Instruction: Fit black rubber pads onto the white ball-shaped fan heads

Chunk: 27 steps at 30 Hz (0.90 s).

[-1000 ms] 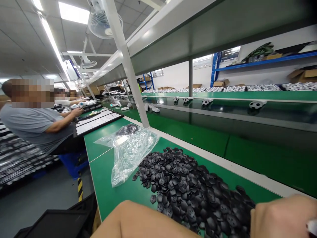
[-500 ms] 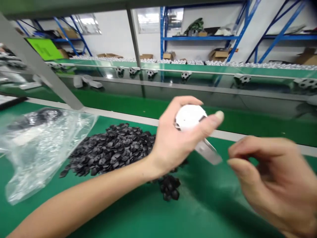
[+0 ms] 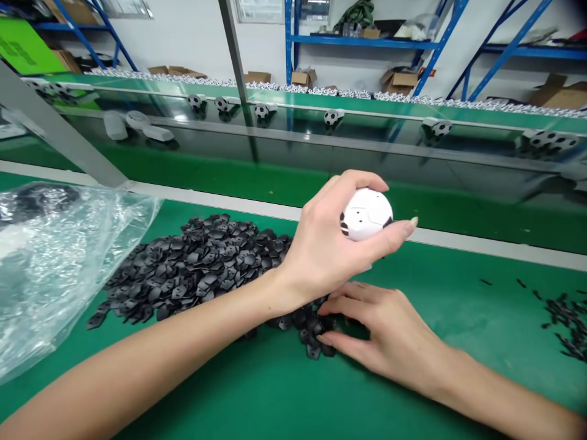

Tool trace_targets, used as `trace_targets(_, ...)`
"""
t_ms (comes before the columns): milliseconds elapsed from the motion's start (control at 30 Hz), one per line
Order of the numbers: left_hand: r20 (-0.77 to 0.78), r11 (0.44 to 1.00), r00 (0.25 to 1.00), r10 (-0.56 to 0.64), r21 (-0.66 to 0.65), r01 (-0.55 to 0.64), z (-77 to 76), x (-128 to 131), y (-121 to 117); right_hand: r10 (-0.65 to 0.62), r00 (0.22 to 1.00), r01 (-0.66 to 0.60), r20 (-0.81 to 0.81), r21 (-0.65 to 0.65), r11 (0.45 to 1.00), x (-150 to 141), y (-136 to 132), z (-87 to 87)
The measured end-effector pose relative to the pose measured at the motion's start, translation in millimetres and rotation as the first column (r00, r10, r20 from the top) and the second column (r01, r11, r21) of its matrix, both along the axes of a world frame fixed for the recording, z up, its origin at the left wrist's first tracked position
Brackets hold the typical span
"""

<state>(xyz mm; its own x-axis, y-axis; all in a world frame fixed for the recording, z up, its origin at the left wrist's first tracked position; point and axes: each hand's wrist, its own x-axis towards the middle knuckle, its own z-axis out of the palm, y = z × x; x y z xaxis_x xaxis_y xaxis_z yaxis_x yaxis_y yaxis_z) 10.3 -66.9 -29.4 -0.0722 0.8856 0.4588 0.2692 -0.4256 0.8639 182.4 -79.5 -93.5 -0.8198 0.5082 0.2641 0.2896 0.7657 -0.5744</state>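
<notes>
Your left hand (image 3: 321, 247) is still holding the ball (image 3: 368, 211). Your narrowly open right hand (image 3: 394, 333) is now reaching black pieces (image 3: 313, 352).

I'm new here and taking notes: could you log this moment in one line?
left hand: grips white ball | right hand: fingers at black pieces | clear bag: left of pile

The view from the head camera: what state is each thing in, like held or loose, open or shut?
Left hand: curled around the ball.
White ball: held up, some black patches showing.
Right hand: thumb and forefinger apart, at the black pieces.
Black pieces: loose, heaped.
Clear plastic bag: crumpled, lying flat; cannot tell if open.
Thin black bits: loose, scattered.
Cardboard box beneath the blue shelf: flaps open.
</notes>
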Motion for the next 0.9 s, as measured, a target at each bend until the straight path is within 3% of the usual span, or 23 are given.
trace_targets(200,0.03,0.999,0.999,-0.028,-0.029,0.029,-0.9,-4,-1,0.047,0.998,-0.047,-0.034,-0.001,0.999,8,2,-4.3)
trace_targets(433,-0.003,1.0,1.0,-0.001,0.018,0.001,-2.1,-3,2,0.077,0.997,-0.072,-0.017,0.194,0.978,7,-1,-8.0)
trace_targets(600,-0.012,0.996,0.998,0.057,0.068,-0.056,-1.9,-3,3,0.002,0.983,0.001,-0.186,0.015,1.0,1,-2,-10.0)
trace_targets(700,0.0,0.997,0.998,0.058,0.053,-0.058,-3.0,-3,3,-0.068,0.954,0.045,-0.291,-0.086,0.995,2,-1,-2.5)
trace_targets(900,-0.039,0.991,0.994,0.105,0.092,-0.101,0.9,-6,5,-0.092,0.89,0.087,-0.447,-0.033,0.996,-1,1,18.5)
